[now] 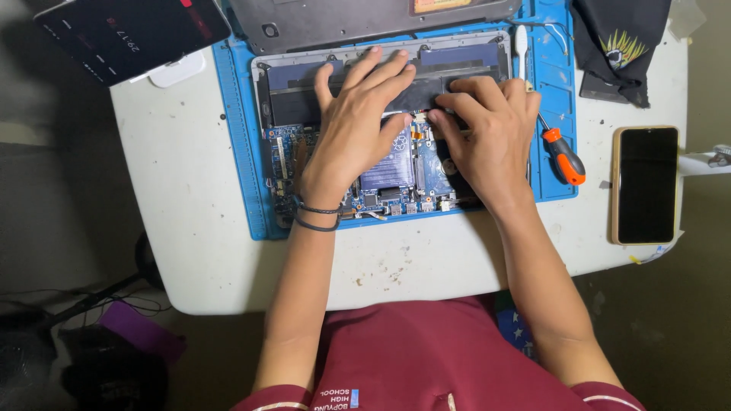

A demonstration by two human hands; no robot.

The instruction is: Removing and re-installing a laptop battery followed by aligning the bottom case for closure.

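Head view, looking down on my two hands at work over an opened laptop (pixel 274 114) with its bottom cover off. The laptop lies on a blue mat (pixel 236 152) on a white table (pixel 190 228).

My left hand (pixel 358 122) lies flat, fingers spread and extended, pressing on the long black battery (pixel 285 103) that runs across the far part of the laptop. It grasps nothing; the palm covers part of the blue circuit board (pixel 392 171) nearer to me. Two dark bands (pixel 316 217) circle the left wrist.

My right hand (pixel 483 133) is just right of the left, fingers curled down with the tips on the battery's right end. I cannot tell whether it pinches anything beneath the fingertips.

An orange-handled screwdriver (pixel 563 156) lies on the mat's right edge, just beside the right hand. A white brush-like tool (pixel 521 42) lies at the far right of the laptop. The removed grey cover (pixel 343 23) rests at the far edge of the mat.

A dark phone in a tan case (pixel 646 185) lies on the table to the right, well apart from the mat. A tablet (pixel 129 34) with a dark screen sits far left, and a black cloth (pixel 617 46) sits far right.
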